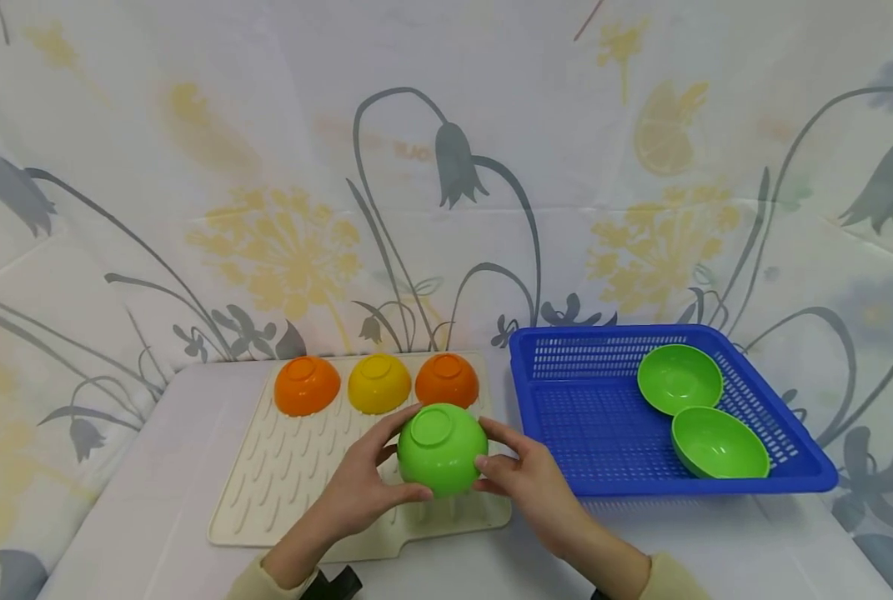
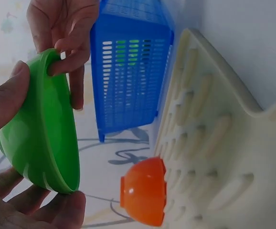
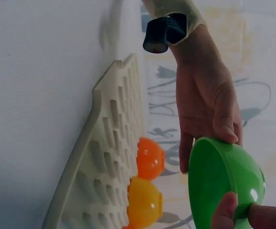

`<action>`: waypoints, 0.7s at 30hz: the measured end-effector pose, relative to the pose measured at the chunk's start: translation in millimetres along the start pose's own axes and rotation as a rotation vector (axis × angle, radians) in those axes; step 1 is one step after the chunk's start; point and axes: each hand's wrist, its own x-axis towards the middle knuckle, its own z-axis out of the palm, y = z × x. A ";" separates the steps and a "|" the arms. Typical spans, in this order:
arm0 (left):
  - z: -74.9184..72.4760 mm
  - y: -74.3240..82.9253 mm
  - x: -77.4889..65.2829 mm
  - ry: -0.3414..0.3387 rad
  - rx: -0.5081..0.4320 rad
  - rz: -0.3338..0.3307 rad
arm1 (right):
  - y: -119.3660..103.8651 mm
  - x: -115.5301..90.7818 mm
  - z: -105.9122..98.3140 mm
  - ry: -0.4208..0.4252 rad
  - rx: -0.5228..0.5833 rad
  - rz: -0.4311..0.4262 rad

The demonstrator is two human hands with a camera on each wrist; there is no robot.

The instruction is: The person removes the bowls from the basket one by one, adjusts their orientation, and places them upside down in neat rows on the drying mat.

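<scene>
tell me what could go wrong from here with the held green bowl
The green bowl is up in the air between the left hand and right hand, so it might slip onto the ridged tray. Lowered too far back, it could knock the orange bowl just behind it.

Plain pale yellow sleeves (image 1: 671, 581) and blocky black wrist-worn devices (image 1: 333, 584)

From the head we look forward and down, from each wrist close in and turned sideways, left toward the blue basket (image 1: 619, 485), right toward the left hand (image 3: 206, 102), all sharing the green bowl (image 1: 440, 462) and ridged mat (image 1: 288, 467)
</scene>
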 end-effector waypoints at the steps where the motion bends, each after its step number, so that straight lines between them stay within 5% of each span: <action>1: -1.1 -1.8 -0.9 0.004 0.008 -0.005 | 1.5 1.0 2.3 0.004 -0.013 -0.008; 9: -12.7 -17.9 -7.6 0.071 0.088 -0.075 | 21.8 20.5 19.5 0.017 -0.093 -0.072; 21: -34.9 -41.5 -13.3 0.106 0.233 -0.133 | 44.7 56.0 42.0 -0.009 -0.259 -0.028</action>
